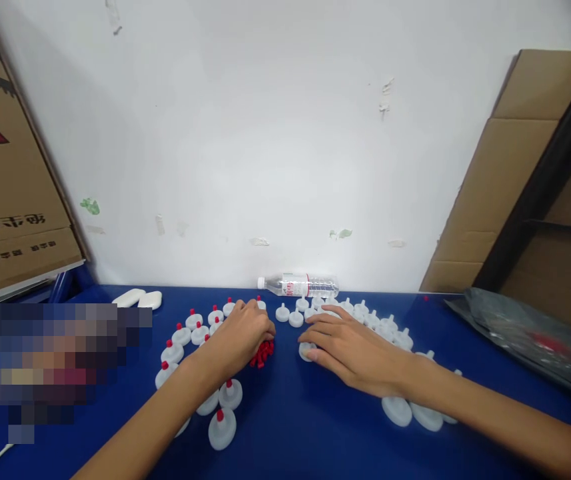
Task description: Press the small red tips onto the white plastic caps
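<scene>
My left hand (239, 337) rests on the blue table (305, 427) with fingers curled over a small pile of red caps (262, 353). My right hand (350, 350) lies flat, fingers stretched out, its fingertips touching a white disc-shaped part (306, 351). To the left lie several white discs with red caps fitted (180, 335), and more stand near my left forearm (222, 427). Behind and under my right hand lie several white discs without caps (365, 313). More plain discs (410, 413) sit under my right forearm.
A clear water bottle (299, 285) lies on its side against the white wall. Two white oblong items (138, 298) sit at the back left. Cardboard boxes (5, 200) stand left, cardboard and a dark frame (540, 187) right. A dark plastic bag (530, 333) lies at right.
</scene>
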A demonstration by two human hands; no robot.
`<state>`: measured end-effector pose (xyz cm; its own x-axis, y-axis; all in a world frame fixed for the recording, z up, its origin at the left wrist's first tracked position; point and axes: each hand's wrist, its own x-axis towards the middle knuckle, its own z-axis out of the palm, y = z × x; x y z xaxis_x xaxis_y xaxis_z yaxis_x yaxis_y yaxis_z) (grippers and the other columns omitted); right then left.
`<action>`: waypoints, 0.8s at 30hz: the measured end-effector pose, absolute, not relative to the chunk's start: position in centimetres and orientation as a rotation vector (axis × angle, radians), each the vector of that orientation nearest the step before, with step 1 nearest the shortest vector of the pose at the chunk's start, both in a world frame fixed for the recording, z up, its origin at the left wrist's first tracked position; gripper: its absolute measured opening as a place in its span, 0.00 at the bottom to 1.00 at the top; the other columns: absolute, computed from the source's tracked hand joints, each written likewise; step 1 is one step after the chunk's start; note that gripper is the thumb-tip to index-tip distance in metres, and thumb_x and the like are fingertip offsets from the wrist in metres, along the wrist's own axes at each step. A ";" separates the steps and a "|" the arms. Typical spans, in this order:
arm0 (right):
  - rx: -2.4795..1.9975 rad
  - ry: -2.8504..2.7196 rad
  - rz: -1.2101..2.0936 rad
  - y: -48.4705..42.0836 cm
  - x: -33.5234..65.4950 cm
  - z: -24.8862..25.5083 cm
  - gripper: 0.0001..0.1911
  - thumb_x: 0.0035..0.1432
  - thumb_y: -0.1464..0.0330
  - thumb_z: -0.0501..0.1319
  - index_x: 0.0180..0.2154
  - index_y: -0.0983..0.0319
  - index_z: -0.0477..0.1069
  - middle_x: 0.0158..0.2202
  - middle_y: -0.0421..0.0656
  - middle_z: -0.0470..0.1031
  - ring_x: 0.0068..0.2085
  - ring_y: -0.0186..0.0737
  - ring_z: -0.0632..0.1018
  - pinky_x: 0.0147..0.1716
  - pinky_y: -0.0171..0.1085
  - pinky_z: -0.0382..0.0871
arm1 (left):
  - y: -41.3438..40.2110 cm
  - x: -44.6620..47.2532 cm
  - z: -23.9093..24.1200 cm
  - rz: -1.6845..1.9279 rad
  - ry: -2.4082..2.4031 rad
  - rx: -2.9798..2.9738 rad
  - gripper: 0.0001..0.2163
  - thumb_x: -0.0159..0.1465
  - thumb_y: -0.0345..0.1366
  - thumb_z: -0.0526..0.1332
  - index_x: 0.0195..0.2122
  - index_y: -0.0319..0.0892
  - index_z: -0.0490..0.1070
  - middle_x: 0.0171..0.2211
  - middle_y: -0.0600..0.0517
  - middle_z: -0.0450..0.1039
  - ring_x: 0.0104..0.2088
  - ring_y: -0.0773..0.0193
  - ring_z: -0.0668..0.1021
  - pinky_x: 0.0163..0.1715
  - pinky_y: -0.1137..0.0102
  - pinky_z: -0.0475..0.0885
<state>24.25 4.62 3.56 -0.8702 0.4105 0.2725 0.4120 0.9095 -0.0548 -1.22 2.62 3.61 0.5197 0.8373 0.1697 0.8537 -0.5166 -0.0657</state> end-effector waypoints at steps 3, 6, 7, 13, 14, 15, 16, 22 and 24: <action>-0.623 -2.775 -0.020 4.5 24.1 3.6 0.19 0.78 0.62 0.47 0.46 0.59 0.76 0.46 0.44 0.81 0.54 0.45 0.77 0.66 0.56 0.55 | 2.7 -1.2 3.5 -0.169 -1.449 -2.613 0.17 0.71 0.24 0.54 0.29 0.43 0.78 0.31 0.49 0.77 0.38 0.55 0.73 0.38 0.63 0.60; -0.668 -2.725 -0.057 4.7 24.1 3.4 0.19 0.77 0.61 0.47 0.54 0.59 0.74 0.56 0.49 0.76 0.60 0.50 0.73 0.66 0.60 0.55 | 2.9 -1.1 3.2 -0.159 -1.437 -2.600 0.17 0.71 0.24 0.54 0.29 0.42 0.78 0.31 0.48 0.77 0.38 0.54 0.73 0.37 0.63 0.60; -0.692 -2.711 -0.070 4.9 24.2 3.3 0.20 0.77 0.60 0.47 0.57 0.58 0.72 0.60 0.50 0.73 0.64 0.52 0.70 0.66 0.61 0.54 | 3.0 -1.1 3.2 -0.155 -1.432 -2.595 0.17 0.71 0.24 0.54 0.29 0.42 0.78 0.31 0.47 0.77 0.38 0.54 0.73 0.37 0.63 0.61; -0.826 -2.774 0.036 6.3 24.3 2.2 0.28 0.76 0.52 0.46 0.70 0.55 0.58 0.73 0.49 0.54 0.73 0.55 0.53 0.69 0.64 0.46 | 2.8 -0.9 3.2 -0.166 -1.435 -2.548 0.12 0.72 0.28 0.56 0.32 0.41 0.76 0.33 0.46 0.77 0.38 0.53 0.75 0.38 0.63 0.63; -0.824 -2.781 0.054 6.5 24.3 2.0 0.28 0.76 0.52 0.45 0.71 0.54 0.56 0.73 0.49 0.53 0.73 0.55 0.53 0.70 0.64 0.45 | 2.7 -0.8 3.2 -0.173 -1.439 -2.539 0.12 0.72 0.28 0.56 0.33 0.40 0.75 0.33 0.46 0.77 0.38 0.53 0.75 0.38 0.62 0.63; -0.815 -2.788 0.065 6.6 24.2 1.9 0.29 0.76 0.52 0.45 0.71 0.54 0.54 0.74 0.49 0.52 0.73 0.54 0.52 0.70 0.64 0.45 | 2.6 -0.8 3.4 -0.180 -1.443 -2.531 0.11 0.72 0.28 0.55 0.34 0.40 0.75 0.34 0.46 0.77 0.38 0.53 0.75 0.38 0.62 0.63; -0.801 -2.795 0.071 6.7 24.2 1.9 0.29 0.76 0.52 0.45 0.72 0.54 0.53 0.74 0.48 0.52 0.73 0.54 0.53 0.70 0.63 0.45 | 2.5 -0.7 3.5 -0.188 -1.447 -2.524 0.11 0.72 0.28 0.55 0.34 0.40 0.74 0.34 0.46 0.77 0.38 0.54 0.75 0.39 0.62 0.63; -0.691 -2.811 0.085 6.0 23.9 3.0 0.27 0.76 0.55 0.48 0.68 0.60 0.60 0.69 0.53 0.62 0.71 0.53 0.60 0.69 0.60 0.50 | 2.6 -0.4 3.8 -0.247 -1.442 -2.506 0.10 0.72 0.28 0.55 0.34 0.40 0.73 0.31 0.48 0.77 0.34 0.57 0.75 0.39 0.62 0.63; -0.625 -2.819 0.085 5.6 23.8 3.4 0.25 0.76 0.56 0.49 0.67 0.59 0.63 0.66 0.52 0.67 0.68 0.51 0.64 0.69 0.58 0.53 | 2.7 -0.5 3.7 -0.281 -1.429 -2.501 0.11 0.72 0.27 0.54 0.34 0.40 0.73 0.31 0.49 0.76 0.34 0.57 0.75 0.40 0.61 0.63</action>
<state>23.80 5.59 3.37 -0.8760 0.4231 0.2316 0.4084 0.9061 -0.1107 -0.46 2.69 3.69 0.5013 0.8166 0.2861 0.8642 -0.4893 -0.1175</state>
